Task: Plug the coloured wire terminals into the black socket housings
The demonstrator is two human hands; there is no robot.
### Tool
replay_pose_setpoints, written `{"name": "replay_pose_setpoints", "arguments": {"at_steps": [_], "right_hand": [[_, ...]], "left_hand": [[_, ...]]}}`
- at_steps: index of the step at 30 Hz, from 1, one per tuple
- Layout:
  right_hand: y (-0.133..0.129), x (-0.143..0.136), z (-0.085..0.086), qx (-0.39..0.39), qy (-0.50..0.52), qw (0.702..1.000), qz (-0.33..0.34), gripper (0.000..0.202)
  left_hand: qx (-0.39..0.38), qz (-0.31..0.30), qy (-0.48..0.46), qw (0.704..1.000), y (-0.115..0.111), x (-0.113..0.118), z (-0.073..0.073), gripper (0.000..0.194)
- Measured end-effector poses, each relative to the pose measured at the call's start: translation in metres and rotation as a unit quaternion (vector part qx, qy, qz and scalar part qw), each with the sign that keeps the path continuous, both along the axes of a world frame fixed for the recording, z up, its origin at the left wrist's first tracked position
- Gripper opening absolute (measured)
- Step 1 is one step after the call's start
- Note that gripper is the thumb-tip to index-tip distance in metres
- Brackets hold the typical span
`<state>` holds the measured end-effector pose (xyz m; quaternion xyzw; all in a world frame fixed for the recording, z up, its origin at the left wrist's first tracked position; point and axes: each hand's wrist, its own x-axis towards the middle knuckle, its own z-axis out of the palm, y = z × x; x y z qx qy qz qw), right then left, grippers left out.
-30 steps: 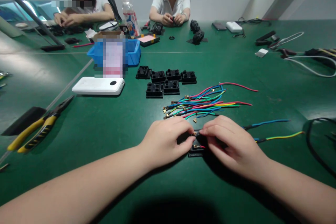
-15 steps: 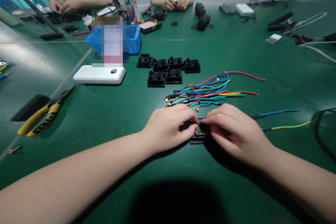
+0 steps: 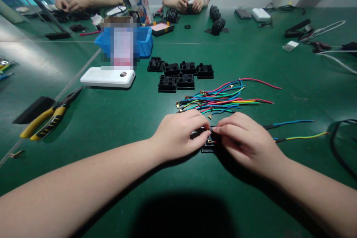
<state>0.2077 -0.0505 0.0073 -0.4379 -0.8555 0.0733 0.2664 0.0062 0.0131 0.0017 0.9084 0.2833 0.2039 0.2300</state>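
A black socket part (image 3: 208, 148) lies on the green table, mostly covered by my fingers. My left hand (image 3: 185, 134) pinches at a small brass terminal at the part's upper side. My right hand (image 3: 245, 137) is closed beside it, fingertips near the same terminal; what they grip is too small to make out. A blue wire (image 3: 292, 122) and a yellow-green wire (image 3: 306, 137) stick out to the right from behind my right hand. Just beyond my hands lies a bundle of coloured wires (image 3: 223, 100) with brass terminals. Several black socket parts (image 3: 167, 83) sit farther back.
Yellow-handled pliers (image 3: 51, 119) and a white power bank (image 3: 107, 77) lie at the left. Behind them stand a blue bin (image 3: 145, 42) and a bottle (image 3: 141, 2). Two people work at the far side. A black cable (image 3: 336, 152) curves at the right edge.
My right fingertips have moved slightly left, closer to my left fingers. The view has shifted a little. The far person's hands have moved somewhat apart, showing a dark item between them.
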Motion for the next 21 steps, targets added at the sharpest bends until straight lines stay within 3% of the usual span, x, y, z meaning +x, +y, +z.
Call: {"name": "replay_pose_setpoints", "arguments": {"at_steps": [21], "right_hand": [[0.0008, -0.0002, -0.0008, -0.02, -0.006, 1.0, 0.003, 0.021]], "left_hand": [[0.003, -0.006, 0.014, 1.0, -0.0004, -0.0016, 0.0029, 0.013]]}}
